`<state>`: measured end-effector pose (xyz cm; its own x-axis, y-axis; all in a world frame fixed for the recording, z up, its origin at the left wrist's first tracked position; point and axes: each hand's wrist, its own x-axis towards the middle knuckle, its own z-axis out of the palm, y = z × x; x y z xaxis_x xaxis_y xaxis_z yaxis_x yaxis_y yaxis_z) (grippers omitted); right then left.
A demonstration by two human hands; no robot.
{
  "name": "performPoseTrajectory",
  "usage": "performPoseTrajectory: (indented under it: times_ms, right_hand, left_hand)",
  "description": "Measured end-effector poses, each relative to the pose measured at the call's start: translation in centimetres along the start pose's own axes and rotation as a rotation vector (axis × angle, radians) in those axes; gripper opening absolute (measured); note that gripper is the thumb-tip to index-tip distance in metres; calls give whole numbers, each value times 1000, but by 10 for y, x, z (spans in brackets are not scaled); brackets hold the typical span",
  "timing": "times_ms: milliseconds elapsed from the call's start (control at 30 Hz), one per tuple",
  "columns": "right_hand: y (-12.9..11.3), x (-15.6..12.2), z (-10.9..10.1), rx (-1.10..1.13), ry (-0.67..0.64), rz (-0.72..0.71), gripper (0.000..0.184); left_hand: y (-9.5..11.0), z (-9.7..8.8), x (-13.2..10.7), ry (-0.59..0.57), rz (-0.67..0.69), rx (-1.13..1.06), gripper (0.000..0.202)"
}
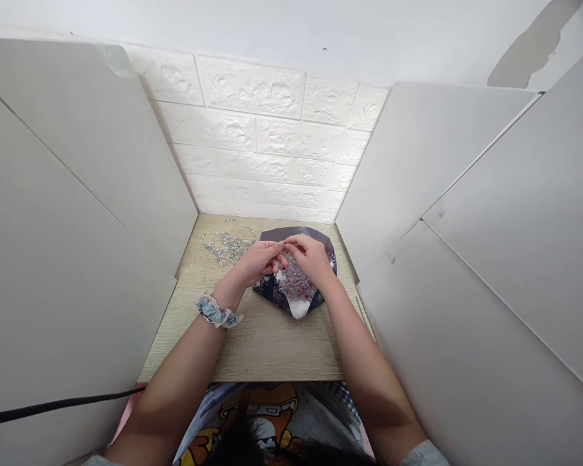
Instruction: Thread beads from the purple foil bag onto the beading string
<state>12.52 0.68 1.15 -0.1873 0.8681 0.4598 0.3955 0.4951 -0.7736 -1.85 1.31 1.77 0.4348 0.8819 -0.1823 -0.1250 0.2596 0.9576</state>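
My left hand and my right hand meet at the fingertips above a dark patterned bag that lies opened out on the table. Both hands are pinched closed; whatever is between the fingers is too small to make out. Many small pink, purple and clear beads lie heaped on the bag, under and beside my right hand. To the left of my left hand, strings of pale green and white beads lie loosely coiled on the tabletop. A blue scrunchie circles my left wrist.
The light wooden table sits in a narrow nook. A white panel on the left and another on the right flank it. A white brick-pattern wall closes the back. A black cable runs in at lower left.
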Motion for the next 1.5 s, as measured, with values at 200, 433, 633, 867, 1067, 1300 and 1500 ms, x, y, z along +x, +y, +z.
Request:
performPoseTrajectory:
  times_ms: [200, 433, 633, 867, 1067, 1300, 1500]
  right_hand:
    - [3, 0, -2, -99, 4, -63, 13]
    - [2, -1, -1, -200, -50, -98, 15]
    - [-3, -1, 1, -149, -58, -169, 15]
    - [-3, -1, -3, -92, 48, -111, 12]
    - [6, 0, -4, -92, 172, 31, 14]
    - [18, 5, -16, 110, 572, 184, 16]
    - [21, 9, -21, 390, 641, 182, 15]
  left_hand:
    - [-3, -4, 3, 5, -16, 74, 31]
    - [-2, -5, 3, 6, -11, 149, 30]
    - [0, -3, 1, 15, 62, 122, 34]
    - [4, -5, -3, -1, 54, 204, 32]
    - [7, -9, -6, -78, 57, 90, 26]
    - [12, -14, -10, -84, 74, 79, 22]
    - [10, -20, -7, -140, 181, 33, 29]
